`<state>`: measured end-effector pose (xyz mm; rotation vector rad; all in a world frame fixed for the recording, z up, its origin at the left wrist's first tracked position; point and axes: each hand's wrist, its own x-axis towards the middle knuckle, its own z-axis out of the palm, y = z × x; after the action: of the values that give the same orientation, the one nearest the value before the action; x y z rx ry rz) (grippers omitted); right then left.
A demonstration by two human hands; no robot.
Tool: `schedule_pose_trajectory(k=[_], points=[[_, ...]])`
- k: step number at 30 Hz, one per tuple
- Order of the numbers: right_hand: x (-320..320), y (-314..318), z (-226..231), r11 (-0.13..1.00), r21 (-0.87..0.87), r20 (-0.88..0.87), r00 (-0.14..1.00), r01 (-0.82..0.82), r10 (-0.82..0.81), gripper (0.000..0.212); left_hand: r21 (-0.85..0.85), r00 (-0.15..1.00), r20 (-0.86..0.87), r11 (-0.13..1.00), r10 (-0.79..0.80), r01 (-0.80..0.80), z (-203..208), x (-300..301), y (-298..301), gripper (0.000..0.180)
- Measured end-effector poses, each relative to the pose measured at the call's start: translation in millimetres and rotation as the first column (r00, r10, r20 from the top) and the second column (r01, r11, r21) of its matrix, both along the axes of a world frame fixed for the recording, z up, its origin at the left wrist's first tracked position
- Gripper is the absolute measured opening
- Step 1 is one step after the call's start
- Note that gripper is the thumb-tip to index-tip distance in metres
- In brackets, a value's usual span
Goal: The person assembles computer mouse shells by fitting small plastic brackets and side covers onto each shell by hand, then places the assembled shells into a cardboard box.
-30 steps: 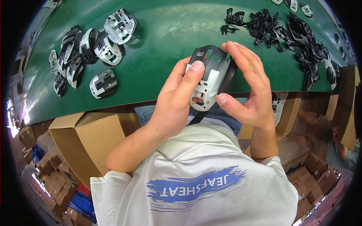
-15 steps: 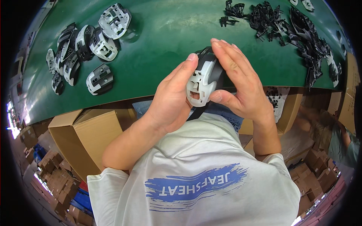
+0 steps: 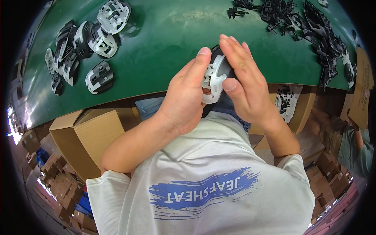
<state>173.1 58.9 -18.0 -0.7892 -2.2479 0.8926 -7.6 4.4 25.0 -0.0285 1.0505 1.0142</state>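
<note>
A white-and-black computer mouse shell [image 3: 215, 80] is held between my two hands, just in front of the table's near edge. My left hand [image 3: 183, 96] grips it from the left, with the thumb pointing up along its side. My right hand [image 3: 250, 84] presses on the black side from the right, its fingers long and together and its thumb against the shell. The white face with cut-out openings shows between my hands. My left fingers and the underside of the shell are hidden.
On the green table [image 3: 168, 51], several similar mouse shells [image 3: 102, 41] lie at the left, with one shell [image 3: 99, 77] nearer. Black plastic parts [image 3: 280, 17] are heaped at the right. An open cardboard box [image 3: 88, 137] stands below left. Another person's sleeve [image 3: 354, 150] shows at far right.
The mouse shell has turned between my hands, so less of its white face shows. My right thumb has moved up along it. The view has shifted slightly.
</note>
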Motion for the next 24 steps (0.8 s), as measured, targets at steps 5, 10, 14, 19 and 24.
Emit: schedule_pose_trajectory(k=[5, 10, 14, 19, 24], points=[[-8, -13, -9, 0.991, 0.104, 0.013, 0.996, 0.088, -0.090, 0.061, -0.012, 1.000, -0.009, 1.000, 0.019, -0.019, 0, 1, 9, 0.042], [-10, -11, -13, 0.983, 0.153, -0.018, 0.995, 0.100, -0.098, 0.060, 0.001, 0.995, -0.103, 1.000, 0.007, -0.007, -2, 1, 9, 0.037], [-6, 3, -12, 0.981, 0.171, -0.167, 0.984, 0.092, -0.063, 0.064, 0.258, 0.968, -0.243, 0.958, -0.062, 0.126, 2, 1, 7, 0.049], [11, -11, -3, 0.977, -0.209, -0.413, 0.909, -0.046, -0.046, 0.087, 0.389, 0.975, -0.113, 0.895, -0.190, 0.219, -3, -11, -8, 0.073], [-11, -28, 7, 0.768, -0.472, -0.726, 0.685, -0.434, -0.059, 0.110, 0.479, 0.924, -0.175, 0.791, -0.339, 0.381, -1, -4, -36, 0.091]])
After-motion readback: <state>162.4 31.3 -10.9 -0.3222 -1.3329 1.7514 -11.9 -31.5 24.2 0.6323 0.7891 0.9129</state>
